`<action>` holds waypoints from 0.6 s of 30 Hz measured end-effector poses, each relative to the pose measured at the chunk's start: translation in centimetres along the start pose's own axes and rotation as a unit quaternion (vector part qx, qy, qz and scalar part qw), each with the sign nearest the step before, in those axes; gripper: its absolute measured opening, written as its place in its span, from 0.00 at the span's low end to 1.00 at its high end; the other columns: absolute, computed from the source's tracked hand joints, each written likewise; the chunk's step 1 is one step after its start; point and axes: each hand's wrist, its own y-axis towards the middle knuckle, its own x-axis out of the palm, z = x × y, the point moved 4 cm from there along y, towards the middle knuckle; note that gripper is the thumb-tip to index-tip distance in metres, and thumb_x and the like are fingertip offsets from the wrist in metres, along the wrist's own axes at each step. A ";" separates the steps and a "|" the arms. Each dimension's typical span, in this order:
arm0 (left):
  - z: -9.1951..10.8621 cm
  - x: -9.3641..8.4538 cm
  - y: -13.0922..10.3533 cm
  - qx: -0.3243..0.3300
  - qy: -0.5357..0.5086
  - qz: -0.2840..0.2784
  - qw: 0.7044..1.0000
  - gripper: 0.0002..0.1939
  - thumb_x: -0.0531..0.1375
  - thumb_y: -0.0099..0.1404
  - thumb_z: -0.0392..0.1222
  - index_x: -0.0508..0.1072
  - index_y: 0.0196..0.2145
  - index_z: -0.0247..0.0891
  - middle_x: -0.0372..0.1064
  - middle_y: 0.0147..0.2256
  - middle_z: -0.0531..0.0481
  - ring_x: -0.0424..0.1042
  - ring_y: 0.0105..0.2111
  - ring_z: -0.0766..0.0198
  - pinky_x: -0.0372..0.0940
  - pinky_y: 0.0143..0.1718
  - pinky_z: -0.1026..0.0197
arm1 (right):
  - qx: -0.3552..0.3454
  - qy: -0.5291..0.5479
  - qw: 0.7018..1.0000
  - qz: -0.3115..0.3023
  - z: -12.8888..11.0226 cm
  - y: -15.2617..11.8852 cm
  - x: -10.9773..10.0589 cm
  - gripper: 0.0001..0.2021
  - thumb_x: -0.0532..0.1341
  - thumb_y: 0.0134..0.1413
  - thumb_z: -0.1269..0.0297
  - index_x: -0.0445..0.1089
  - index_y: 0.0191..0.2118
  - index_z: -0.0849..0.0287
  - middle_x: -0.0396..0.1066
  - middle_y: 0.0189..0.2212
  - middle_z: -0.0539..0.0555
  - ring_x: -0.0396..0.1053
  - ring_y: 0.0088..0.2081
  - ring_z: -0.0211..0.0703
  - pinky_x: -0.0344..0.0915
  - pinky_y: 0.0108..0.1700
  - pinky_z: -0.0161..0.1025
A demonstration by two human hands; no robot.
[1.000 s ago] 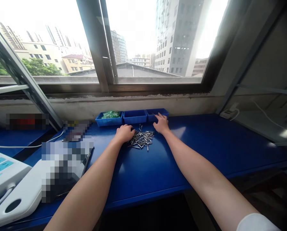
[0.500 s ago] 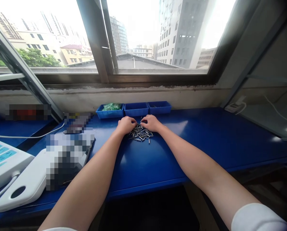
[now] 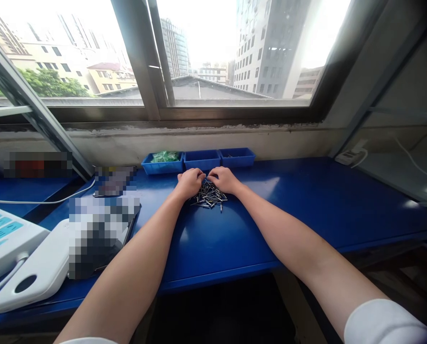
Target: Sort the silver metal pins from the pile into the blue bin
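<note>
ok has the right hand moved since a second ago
Yes, the right hand has moved left, from the rightmost blue bin to the pile of metal pieces.

Bench [image 3: 216, 248] and 3 bins [image 3: 205, 164] (blue) suggest a workshop.

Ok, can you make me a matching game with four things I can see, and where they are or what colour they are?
Things:
1. metal pins
2. green stuff
3. power strip
4. trees

Places and colours:
A. white, with light blue sockets
B. outside the window
C. in a pile on the blue table
D. inside the left one of three blue boxes in a row

Right pairs: 1-C, 2-D, 3-A, 4-B
</note>
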 end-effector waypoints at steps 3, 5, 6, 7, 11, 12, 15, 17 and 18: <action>0.3 -0.5 -0.2 0.004 -0.050 0.017 0.999 0.13 0.50 0.65 0.45 0.72 0.39 0.41 0.73 0.40 0.50 0.69 0.43 0.58 0.60 0.46 0.57 | 0.020 0.020 0.999 0.019 0.1 0.0 -0.3 0.11 0.54 0.57 0.63 0.72 0.32 0.59 0.73 0.31 0.52 0.67 0.34 0.38 0.59 0.38 0.34; 0.5 -0.7 -0.2 0.015 -0.070 0.021 0.997 0.12 0.51 0.64 0.45 0.72 0.40 0.41 0.74 0.40 0.50 0.69 0.43 0.59 0.60 0.46 0.60 | 0.044 0.036 0.998 0.018 0.3 -0.1 -0.4 0.12 0.54 0.57 0.62 0.72 0.31 0.59 0.73 0.29 0.51 0.67 0.32 0.38 0.60 0.37 0.34; 0.5 -0.8 -0.3 0.018 -0.073 0.024 0.997 0.12 0.52 0.63 0.45 0.72 0.39 0.41 0.74 0.40 0.50 0.70 0.42 0.59 0.61 0.46 0.61 | 0.054 0.050 0.997 0.018 0.4 -0.1 -0.4 0.12 0.54 0.57 0.61 0.72 0.31 0.59 0.73 0.28 0.51 0.67 0.31 0.38 0.60 0.36 0.34; 0.5 -0.9 -0.2 0.019 -0.072 0.028 0.997 0.12 0.52 0.63 0.45 0.73 0.38 0.40 0.74 0.39 0.50 0.70 0.42 0.59 0.61 0.45 0.61 | 0.061 0.071 0.995 0.020 0.4 -0.1 -0.4 0.12 0.54 0.57 0.61 0.72 0.32 0.59 0.73 0.27 0.51 0.68 0.31 0.37 0.61 0.37 0.34; 0.1 -1.0 -0.1 -0.002 -0.062 0.053 0.997 0.12 0.52 0.63 0.45 0.73 0.37 0.39 0.74 0.37 0.49 0.71 0.40 0.59 0.61 0.44 0.60 | 0.073 0.217 0.972 0.055 0.6 0.0 -0.5 0.10 0.58 0.52 0.62 0.72 0.38 0.60 0.74 0.28 0.51 0.71 0.32 0.38 0.65 0.39 0.35; 0.1 -1.0 -0.1 -0.005 -0.062 0.058 0.996 0.12 0.51 0.63 0.45 0.73 0.37 0.39 0.74 0.37 0.49 0.71 0.40 0.59 0.62 0.43 0.60 | 0.073 0.254 0.962 0.066 0.6 0.0 -0.5 0.11 0.59 0.50 0.62 0.72 0.38 0.60 0.74 0.30 0.52 0.71 0.33 0.38 0.66 0.40 0.36; 0.1 -1.0 -0.1 -0.006 -0.066 0.060 0.996 0.13 0.51 0.64 0.45 0.73 0.37 0.40 0.74 0.37 0.49 0.71 0.40 0.59 0.61 0.43 0.60 | 0.081 0.327 0.938 0.079 0.9 0.2 -0.5 0.11 0.62 0.46 0.60 0.74 0.36 0.60 0.76 0.33 0.53 0.72 0.37 0.41 0.68 0.42 0.38; 0.1 -1.0 -0.1 -0.011 -0.068 0.060 0.996 0.13 0.51 0.64 0.46 0.72 0.39 0.40 0.74 0.39 0.49 0.70 0.42 0.59 0.61 0.44 0.60 | 0.101 0.343 0.930 0.083 1.2 0.3 -0.6 0.13 0.61 0.47 0.59 0.74 0.38 0.60 0.76 0.35 0.54 0.72 0.39 0.43 0.68 0.44 0.39; 0.0 -1.0 -0.1 -0.017 -0.067 0.063 0.996 0.14 0.51 0.64 0.46 0.72 0.41 0.40 0.74 0.40 0.49 0.70 0.43 0.59 0.61 0.45 0.60 | 0.111 0.339 0.930 0.090 1.5 0.4 -0.8 0.14 0.60 0.47 0.59 0.74 0.40 0.60 0.76 0.37 0.54 0.72 0.40 0.43 0.67 0.45 0.40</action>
